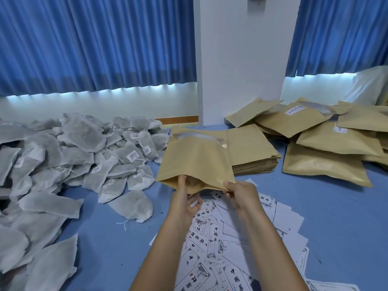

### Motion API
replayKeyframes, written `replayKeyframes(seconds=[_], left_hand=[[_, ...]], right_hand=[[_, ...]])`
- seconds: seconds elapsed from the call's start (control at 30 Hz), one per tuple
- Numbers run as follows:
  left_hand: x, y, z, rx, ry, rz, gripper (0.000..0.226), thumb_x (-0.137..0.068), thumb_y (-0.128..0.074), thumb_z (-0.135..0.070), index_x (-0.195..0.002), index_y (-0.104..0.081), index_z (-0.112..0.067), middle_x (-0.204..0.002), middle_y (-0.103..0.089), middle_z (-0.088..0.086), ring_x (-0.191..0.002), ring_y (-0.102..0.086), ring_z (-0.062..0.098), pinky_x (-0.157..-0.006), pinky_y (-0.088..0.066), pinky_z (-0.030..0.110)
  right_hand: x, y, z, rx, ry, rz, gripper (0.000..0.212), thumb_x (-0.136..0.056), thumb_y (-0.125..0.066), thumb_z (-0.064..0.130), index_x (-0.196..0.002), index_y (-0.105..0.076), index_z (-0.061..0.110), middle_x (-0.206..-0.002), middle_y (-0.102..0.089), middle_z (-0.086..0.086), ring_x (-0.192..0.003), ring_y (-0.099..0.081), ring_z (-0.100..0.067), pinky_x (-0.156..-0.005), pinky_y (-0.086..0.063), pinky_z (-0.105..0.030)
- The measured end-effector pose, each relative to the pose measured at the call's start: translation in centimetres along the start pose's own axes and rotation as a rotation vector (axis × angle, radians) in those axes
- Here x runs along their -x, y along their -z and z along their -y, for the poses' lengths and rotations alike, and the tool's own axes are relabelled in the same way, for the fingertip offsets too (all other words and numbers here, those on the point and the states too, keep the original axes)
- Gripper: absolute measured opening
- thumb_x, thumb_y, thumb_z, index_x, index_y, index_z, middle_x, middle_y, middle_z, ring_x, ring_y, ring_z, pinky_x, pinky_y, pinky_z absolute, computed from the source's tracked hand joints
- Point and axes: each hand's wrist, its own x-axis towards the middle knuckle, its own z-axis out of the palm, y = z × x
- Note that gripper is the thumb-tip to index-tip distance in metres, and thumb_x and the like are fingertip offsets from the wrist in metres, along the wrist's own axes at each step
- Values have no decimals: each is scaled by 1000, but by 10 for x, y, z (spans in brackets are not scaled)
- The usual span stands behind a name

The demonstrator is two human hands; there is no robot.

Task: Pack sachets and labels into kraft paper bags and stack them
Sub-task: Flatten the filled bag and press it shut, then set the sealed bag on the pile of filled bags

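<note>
Head view, packing station. A kraft bag (195, 160) is held just above the blue tabletop (105, 238), between the sachet pile and the bag stack, with its open mouth towards the person and its sealed end away.

The left hand (184, 198) grips the left side of the mouth, fingers curled up at the near edge. Whether the fingertips reach inside cannot be told. The right hand (241, 194) pinches the right corner of the mouth between thumb and fingers. The two hands are set apart, and the mouth gapes slightly between them.

(a) Sachets (84, 143): a loose heap of grey-white pouches, some with strings and barcode tags, covering the left of the tabletop.
(b) Labels (220, 238): white printed sheets scattered on the tabletop beneath both forearms.
(c) Empty bags (252, 150): a flat stack just right of the held bag.
(d) Filled bags (325, 143): plump and overlapping in an untidy pile at far right, several bearing small white stickers.

Background: blue curtains (94, 43) on either side of a white pillar (237, 59), and a white sack (369, 85) at the right edge.
</note>
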Motion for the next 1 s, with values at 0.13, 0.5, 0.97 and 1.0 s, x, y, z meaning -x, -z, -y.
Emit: replayKeyframes(seconds=[0.13, 0.5, 0.97, 1.0], left_hand=[[0, 2, 0, -170, -72, 174, 37, -76, -72, -38, -106, -65, -17, -103, -72, 1, -93, -65, 16, -74, -55, 34], [4, -11, 1, 63, 26, 109, 26, -89, -65, -25, -109, -59, -9, -107, -70, 15, -86, -70, 28, -64, -58, 36], [2, 0, 11, 150, -42, -1, 6, -89, -61, 0, -92, -60, -5, -89, -67, 10, -75, -66, 19, -54, -56, 24], [3, 3, 10, 142, -52, -44, 8, -87, -65, -3, -92, -59, -7, -90, -67, 9, -75, -65, 19, -53, -56, 24]], right_hand=[[-3, 1, 1, 199, 102, 0, 9, -89, -60, 3, -82, -65, 3, -65, -59, -4, -57, -50, -12, -50, -38, -14], [3, -3, 0, 170, 143, 111, 17, -90, -54, -3, -86, -65, 9, -74, -60, -4, -64, -51, -14, -57, -41, -18], [13, -22, -6, -454, -51, -63, 9, -83, -65, -8, -85, -63, 0, -80, -65, -8, -67, -60, -17, -47, -49, -14], [10, -19, -6, -445, -66, -85, 8, -82, -66, -9, -83, -62, -1, -82, -65, -10, -68, -59, -18, -46, -49, -14]])
